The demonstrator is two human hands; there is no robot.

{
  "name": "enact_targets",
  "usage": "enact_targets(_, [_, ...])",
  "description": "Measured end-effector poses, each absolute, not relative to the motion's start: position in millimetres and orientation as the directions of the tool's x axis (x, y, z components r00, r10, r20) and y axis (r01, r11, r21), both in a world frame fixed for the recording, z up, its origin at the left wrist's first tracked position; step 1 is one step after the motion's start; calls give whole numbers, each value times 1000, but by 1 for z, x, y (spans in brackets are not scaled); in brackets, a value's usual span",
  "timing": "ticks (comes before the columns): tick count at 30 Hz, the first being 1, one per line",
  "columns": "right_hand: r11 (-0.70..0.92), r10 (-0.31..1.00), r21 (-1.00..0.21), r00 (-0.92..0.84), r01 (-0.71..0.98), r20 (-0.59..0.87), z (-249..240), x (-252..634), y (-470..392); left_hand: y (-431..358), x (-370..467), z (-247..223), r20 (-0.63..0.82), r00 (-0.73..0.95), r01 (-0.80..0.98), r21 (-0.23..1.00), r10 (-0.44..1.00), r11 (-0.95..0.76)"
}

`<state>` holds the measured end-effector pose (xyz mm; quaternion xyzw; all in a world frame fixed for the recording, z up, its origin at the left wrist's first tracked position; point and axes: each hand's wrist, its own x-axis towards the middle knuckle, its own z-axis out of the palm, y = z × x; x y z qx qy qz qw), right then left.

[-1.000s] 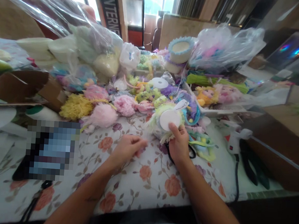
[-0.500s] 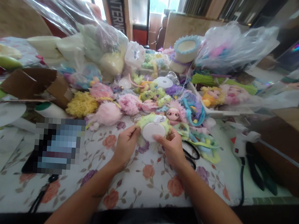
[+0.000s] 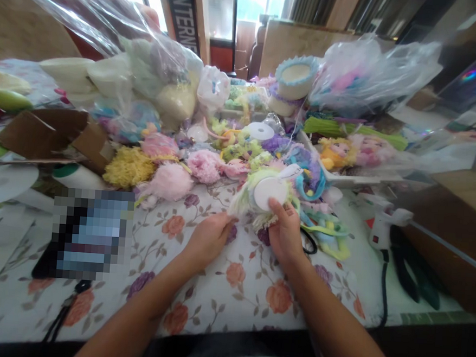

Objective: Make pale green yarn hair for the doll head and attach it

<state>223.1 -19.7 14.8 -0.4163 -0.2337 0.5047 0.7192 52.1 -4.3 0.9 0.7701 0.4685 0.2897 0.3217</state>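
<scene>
My right hand (image 3: 286, 228) grips a round white disc (image 3: 270, 194) edged with pale yellow-green frill and loose yarn strands (image 3: 242, 198). The thumb presses on the disc's flat face, with the fingers behind it. A white tag (image 3: 290, 171) sticks out at its upper right. Lower and to the left, my left hand (image 3: 211, 236) is closed in a pinch at the ends of the pale strands; what lies between its fingertips is too small to make out. Behind the disc are a blue cord bundle (image 3: 311, 188) and a pink fluffy ball (image 3: 206, 165).
Left are a phone (image 3: 91, 233) with a blurred screen, a cardboard box (image 3: 41, 132) and a yellow yarn pompom (image 3: 128, 166). Right are a white glue gun (image 3: 381, 226), dark-handled pliers (image 3: 415, 267), yellow-green ribbons (image 3: 335, 237) and a tray (image 3: 356, 179) with dolls.
The disc has moved right and tilted in my right hand, its tag swinging to the upper right. My left hand has left the disc's left edge and come slightly down and right.
</scene>
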Motion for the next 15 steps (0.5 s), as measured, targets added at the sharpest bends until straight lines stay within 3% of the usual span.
enact_targets(3, [143, 919, -825, 383, -546, -94, 16, 227, -18, -5, 50, 6, 231, 150, 522, 807, 961, -275])
enact_targets(5, [111, 930, -829, 352, -549, -109, 15, 226, -19, -5, 49, 11, 337, -122, 412, 873, 933, -262])
enact_targets(7, [74, 953, -836, 286, -543, -101, 12, 223, -21, -5, 49, 16, 400, -234, 270, 902, 886, -336])
enact_targets(9, [42, 978, -854, 196, -518, -71, 9, 219, -24, -6, 50, 19, 371, -129, 157, 923, 920, -350])
enact_targets(12, [21, 992, -890, 117, -456, -37, 6, 214, -27, -7, 55, 18, 169, 131, 89, 979, 977, -181])
enact_targets(15, [20, 993, -894, 111, -447, -34, 4, 212, -27, -7, 58, 14, 51, 199, 73, 995, 979, -67])
